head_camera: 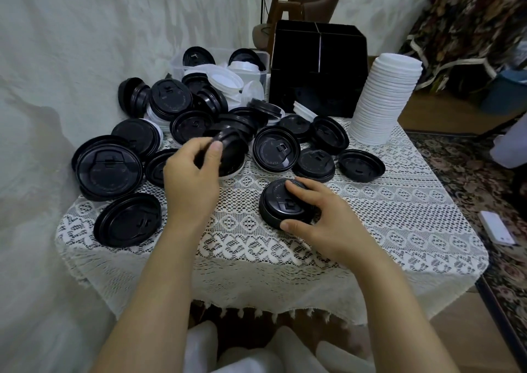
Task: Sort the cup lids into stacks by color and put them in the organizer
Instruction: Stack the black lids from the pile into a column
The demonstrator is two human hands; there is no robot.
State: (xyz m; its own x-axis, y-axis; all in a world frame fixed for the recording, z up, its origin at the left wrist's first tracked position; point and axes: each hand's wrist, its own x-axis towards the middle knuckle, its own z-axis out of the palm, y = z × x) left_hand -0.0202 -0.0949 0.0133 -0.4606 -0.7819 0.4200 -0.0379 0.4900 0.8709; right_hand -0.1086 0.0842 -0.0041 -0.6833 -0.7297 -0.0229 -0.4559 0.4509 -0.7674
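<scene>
Several loose black lids (pixel 275 149) and a few white ones (pixel 225 80) lie scattered across the lace-covered table (pixel 370 216). My left hand (pixel 191 173) grips a black lid (pixel 231 151), tilted on edge above the pile. My right hand (pixel 322 221) holds a short stack of black lids (pixel 275 204) standing on the cloth near the middle. A tall stack of white lids (pixel 385 99) stands at the back right. Beside it is the black organizer (pixel 316 67) with divided compartments.
A clear plastic tub (pixel 179 65) holding more lids sits at the back left of the organizer. A white sheet hangs on the left. A chair (pixel 310 2) stands behind the table. A small white device (pixel 496 230) lies on the patterned carpet to the right.
</scene>
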